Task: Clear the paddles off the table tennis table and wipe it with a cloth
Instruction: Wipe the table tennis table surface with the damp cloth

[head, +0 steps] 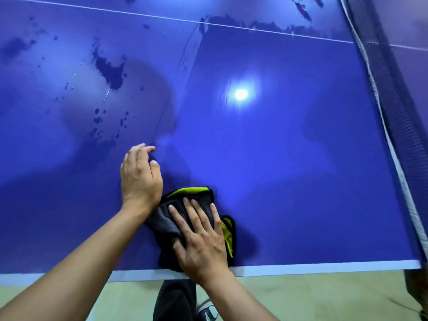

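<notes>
- Cloth (162, 220): head view, the only one. Dark with yellow-green edging, bunched on the tabletop (289, 158) at the near edge, just inside the white border line (301, 266).
- Right hand (203, 239): laid flat on top of the cloth, fingers straight and spread, pressing rather than gripping.
- Left hand (140, 177): just left of the cloth, fingers loosely curled, holding nothing; contact with the tabletop cannot be told.
- Paddles: none visible on the stretch shown. Clearing judged done, though little beyond the net (382, 89) is in view.
- Wiping: judged under way. Right portion, towards the net, even and free of marks.
- Left portion marked by wet blotches (108, 70) and scattered droplets, with smears along the centre line (139, 16).
- Outstanding, as judged: left portion and far strip, a substantial share of the surface.
</notes>
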Available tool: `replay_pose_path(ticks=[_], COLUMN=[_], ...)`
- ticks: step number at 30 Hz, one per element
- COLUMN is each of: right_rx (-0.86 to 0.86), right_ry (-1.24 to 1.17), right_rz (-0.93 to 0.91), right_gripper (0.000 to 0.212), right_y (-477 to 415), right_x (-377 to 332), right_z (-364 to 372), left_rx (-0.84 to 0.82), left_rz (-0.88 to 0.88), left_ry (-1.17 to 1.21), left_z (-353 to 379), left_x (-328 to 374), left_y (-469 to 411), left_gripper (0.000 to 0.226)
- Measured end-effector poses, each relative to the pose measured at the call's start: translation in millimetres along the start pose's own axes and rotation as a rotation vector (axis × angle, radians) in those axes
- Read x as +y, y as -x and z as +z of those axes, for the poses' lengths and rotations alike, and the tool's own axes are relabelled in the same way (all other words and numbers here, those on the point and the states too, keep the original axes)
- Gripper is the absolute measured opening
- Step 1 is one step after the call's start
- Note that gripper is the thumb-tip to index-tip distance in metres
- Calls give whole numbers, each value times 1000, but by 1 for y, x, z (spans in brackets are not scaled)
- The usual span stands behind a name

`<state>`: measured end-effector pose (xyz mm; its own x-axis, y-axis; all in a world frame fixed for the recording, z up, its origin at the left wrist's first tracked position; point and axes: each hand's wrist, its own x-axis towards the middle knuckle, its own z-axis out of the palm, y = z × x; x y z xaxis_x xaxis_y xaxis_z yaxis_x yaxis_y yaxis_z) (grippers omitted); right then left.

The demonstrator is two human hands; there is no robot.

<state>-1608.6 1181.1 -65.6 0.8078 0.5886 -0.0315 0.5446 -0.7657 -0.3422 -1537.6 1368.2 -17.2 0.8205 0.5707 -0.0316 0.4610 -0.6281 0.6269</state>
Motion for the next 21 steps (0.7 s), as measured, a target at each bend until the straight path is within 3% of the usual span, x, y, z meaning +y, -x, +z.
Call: replay_pose_path(ticks=[9, 21], right_rx=[80, 167], right_ry=[54, 107], right_rz=[158, 172], right_gripper=[66, 61], right_y=[-144, -369], right_x=[57, 164], right_z=[-20, -53], left_rx=[-34, -40], left_rz=[68, 267], left_ry=[-22, -75], left_z=[14, 84], left_x=[19, 75], left_y=[-71, -118], left_gripper=[44, 42])
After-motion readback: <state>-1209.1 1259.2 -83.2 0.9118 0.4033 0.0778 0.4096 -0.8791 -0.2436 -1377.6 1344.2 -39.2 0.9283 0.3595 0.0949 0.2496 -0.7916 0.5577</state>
